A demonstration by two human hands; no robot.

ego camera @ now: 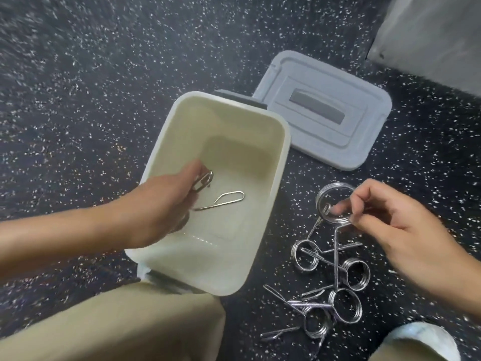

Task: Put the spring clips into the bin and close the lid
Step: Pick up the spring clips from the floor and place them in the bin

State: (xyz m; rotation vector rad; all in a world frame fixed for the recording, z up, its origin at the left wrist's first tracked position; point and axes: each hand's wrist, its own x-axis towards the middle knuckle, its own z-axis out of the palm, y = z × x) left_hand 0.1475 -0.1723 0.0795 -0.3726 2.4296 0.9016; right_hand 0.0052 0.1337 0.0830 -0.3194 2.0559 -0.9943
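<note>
1. Cream plastic bin [263, 162], open, long axis running from near-left to far-right across the speckled dark floor [104, 74]; near corner just beside the tan trouser knee [130, 321].
2. Left hand [161, 204] reaching over the bin's left rim, fingers closed round one spring clip [205, 179], held low inside. A wire handle loop [229, 197] visible against the bin bottom just right of that hand; cannot tell whether part of the same clip or a second one lying loose.
3. Grey lid [338, 142] off, flat on the floor beyond the bin's far-right corner, just apart from the rim, handle recess up. Same long-axis direction as the bin, roughly.
4. Loose clips [335, 290] heaped on the floor right of the bin's near end, coils and handles crossed over one another; likely to snag when lifted.
5. Right hand [406, 230] above the far end of the heap, thumb and fingers pinched on the coil of a raised clip [335, 204], handles hanging down toward the pile.
6. Key relation: bin opening lies left of the right-hand grip, near, with only a strip of bare floor between. Short leftward carry over the right rim judged sufficient; room inside ample once the left hand is out.
7. Lid nearer the right hand; closing not yet due, heap still on the floor.
</note>
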